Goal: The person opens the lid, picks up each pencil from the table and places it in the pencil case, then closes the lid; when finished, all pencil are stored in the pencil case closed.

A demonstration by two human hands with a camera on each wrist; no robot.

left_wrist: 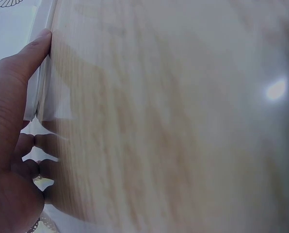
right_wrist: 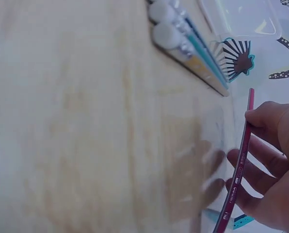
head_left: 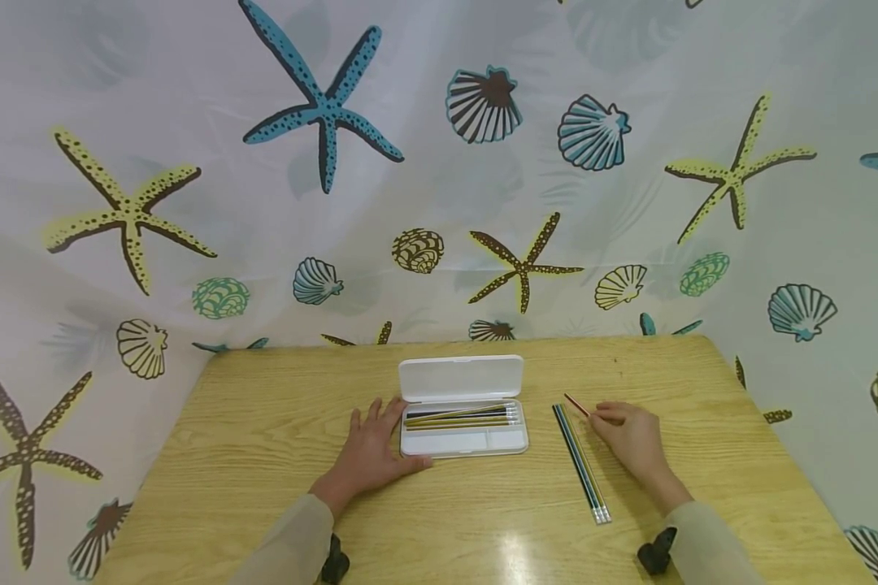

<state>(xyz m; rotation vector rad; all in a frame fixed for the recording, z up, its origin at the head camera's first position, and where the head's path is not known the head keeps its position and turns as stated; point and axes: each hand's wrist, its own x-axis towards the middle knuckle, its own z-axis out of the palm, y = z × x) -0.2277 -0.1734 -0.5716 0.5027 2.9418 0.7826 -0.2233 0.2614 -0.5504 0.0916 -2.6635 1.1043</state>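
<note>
A white pencil case (head_left: pixel 446 443) lies on the table with its lid (head_left: pixel 461 379) raised at the back. Several yellow and dark pencils (head_left: pixel 459 418) lie in its long rear compartment. My left hand (head_left: pixel 375 451) rests at the case's left end, fingers spread, thumb touching the front edge. In the right wrist view, my right hand (right_wrist: pixel 275 160) pinches a dark red pencil (right_wrist: pixel 237 174) between thumb and fingers. In the head view, my right hand (head_left: pixel 632 439) is just right of three loose pencils (head_left: pixel 582 463), dark, teal and yellow, with their white erasers toward me.
The wooden table (head_left: pixel 263 422) has its far edge against a cloth (head_left: pixel 424 179) printed with starfish and shells. This cloth also hangs along both sides. A smaller front compartment (head_left: pixel 506 439) sits at the case's right.
</note>
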